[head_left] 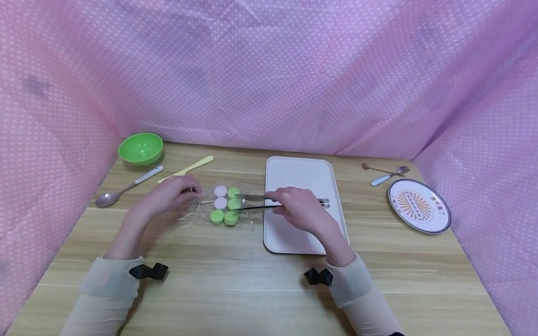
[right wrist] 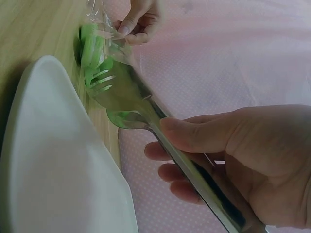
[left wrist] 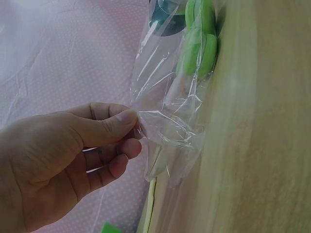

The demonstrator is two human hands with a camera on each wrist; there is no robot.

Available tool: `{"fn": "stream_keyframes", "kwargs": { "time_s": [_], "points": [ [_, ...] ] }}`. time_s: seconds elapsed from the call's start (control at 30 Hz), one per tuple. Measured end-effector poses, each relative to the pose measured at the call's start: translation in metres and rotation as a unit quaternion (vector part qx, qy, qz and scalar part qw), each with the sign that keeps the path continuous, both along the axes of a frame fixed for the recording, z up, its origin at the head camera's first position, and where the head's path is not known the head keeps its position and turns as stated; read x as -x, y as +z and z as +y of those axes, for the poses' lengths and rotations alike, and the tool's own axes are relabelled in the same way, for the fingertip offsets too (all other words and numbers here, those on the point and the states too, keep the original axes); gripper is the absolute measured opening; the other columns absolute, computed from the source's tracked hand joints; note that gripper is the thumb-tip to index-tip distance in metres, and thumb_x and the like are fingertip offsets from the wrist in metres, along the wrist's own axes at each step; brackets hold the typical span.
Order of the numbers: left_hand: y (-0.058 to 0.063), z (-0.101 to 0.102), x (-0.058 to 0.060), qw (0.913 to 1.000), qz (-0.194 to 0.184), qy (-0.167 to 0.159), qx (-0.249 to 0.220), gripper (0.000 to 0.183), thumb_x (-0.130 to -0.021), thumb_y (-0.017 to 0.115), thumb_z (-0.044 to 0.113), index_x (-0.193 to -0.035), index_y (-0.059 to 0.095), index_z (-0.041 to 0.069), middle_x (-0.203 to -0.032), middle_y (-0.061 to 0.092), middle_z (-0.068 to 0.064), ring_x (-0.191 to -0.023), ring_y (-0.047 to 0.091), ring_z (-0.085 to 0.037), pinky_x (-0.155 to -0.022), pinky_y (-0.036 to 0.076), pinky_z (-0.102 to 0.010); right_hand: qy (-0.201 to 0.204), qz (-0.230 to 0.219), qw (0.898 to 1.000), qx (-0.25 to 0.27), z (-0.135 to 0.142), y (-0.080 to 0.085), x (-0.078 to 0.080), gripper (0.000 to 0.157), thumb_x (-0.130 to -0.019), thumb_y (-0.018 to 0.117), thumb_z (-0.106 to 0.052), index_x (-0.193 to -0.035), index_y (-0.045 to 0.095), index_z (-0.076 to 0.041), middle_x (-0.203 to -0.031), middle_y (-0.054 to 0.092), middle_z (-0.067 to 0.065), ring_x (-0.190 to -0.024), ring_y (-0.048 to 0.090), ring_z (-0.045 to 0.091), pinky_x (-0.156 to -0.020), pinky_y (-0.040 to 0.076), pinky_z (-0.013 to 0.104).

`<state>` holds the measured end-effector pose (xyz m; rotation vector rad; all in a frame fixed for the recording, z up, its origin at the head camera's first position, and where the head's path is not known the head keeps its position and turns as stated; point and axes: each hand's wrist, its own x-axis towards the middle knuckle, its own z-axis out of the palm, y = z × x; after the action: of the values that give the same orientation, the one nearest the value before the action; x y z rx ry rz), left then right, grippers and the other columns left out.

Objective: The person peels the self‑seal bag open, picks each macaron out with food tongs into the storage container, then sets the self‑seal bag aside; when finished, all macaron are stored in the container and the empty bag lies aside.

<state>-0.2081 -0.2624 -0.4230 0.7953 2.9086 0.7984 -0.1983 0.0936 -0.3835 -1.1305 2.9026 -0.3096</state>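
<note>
A clear plastic bag lies on the table with several green macarons and pale lilac macarons in it. My left hand pinches the bag's left end between thumb and forefinger. In my right hand I hold metal serving tongs, one end slotted like a fork. Their spread tips reach left to the green macarons. Whether a macaron is gripped between the tips, I cannot tell. Under my right hand lies a white rectangular tray.
Back left stands a green bowl, with a spoon and a yellow spreader knife near it. To the right lie a patterned plate, a small blue-handled fork and a thin stick with a brown end. Pink dotted cloth surrounds the table.
</note>
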Motion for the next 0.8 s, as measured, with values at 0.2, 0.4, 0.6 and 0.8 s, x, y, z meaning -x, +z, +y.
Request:
{"fn": "stream_keyframes", "kwargs": {
  "time_s": [0.2, 0.4, 0.6, 0.8],
  "points": [
    [0.0, 0.0, 0.0, 1.0, 0.005, 0.001, 0.004, 0.005, -0.088, 0.064, 0.014, -0.085, 0.065, 0.018, -0.074, 0.061, 0.007, -0.067, 0.053, -0.007, -0.065, 0.046, -0.024, 0.007, 0.005, 1.0, 0.002, -0.006, 0.001, 0.002, 0.038, -0.083, 0.071, -0.018, -0.12, 0.061, -0.024, -0.099, 0.068, -0.007, -0.086, 0.063, 0.013, -0.06, 0.045, 0.031],
    [0.001, -0.001, 0.0, 1.0, 0.003, 0.002, 0.0, 0.004, -0.089, 0.064, 0.014, -0.085, 0.066, 0.017, -0.074, 0.061, 0.006, -0.066, 0.054, -0.008, -0.064, 0.046, -0.024, -0.008, -0.007, 1.0, -0.013, -0.002, 0.007, 0.002, 0.04, -0.083, 0.071, -0.018, -0.122, 0.061, -0.024, -0.101, 0.068, -0.007, -0.09, 0.064, 0.015, -0.065, 0.048, 0.034],
    [0.0, 0.0, 0.001, 0.9999, 0.01, -0.002, 0.005, 0.004, -0.088, 0.064, 0.014, -0.085, 0.066, 0.017, -0.073, 0.061, 0.006, -0.066, 0.054, -0.008, -0.065, 0.046, -0.025, -0.025, -0.007, 0.999, -0.027, 0.014, 0.014, 0.0, 0.038, -0.082, 0.071, -0.018, -0.118, 0.062, -0.025, -0.097, 0.066, -0.009, -0.086, 0.063, 0.014, -0.068, 0.048, 0.035],
    [0.0, -0.001, 0.0, 1.0, 0.002, -0.001, -0.002, 0.003, -0.088, 0.064, 0.012, -0.087, 0.066, 0.014, -0.074, 0.062, 0.004, -0.065, 0.056, -0.01, -0.064, 0.047, -0.024, -0.017, -0.02, 0.999, -0.028, 0.01, 0.015, 0.0, 0.037, -0.083, 0.071, -0.019, -0.118, 0.062, -0.026, -0.097, 0.067, -0.009, -0.086, 0.063, 0.014, -0.067, 0.048, 0.034]
  ]
}}
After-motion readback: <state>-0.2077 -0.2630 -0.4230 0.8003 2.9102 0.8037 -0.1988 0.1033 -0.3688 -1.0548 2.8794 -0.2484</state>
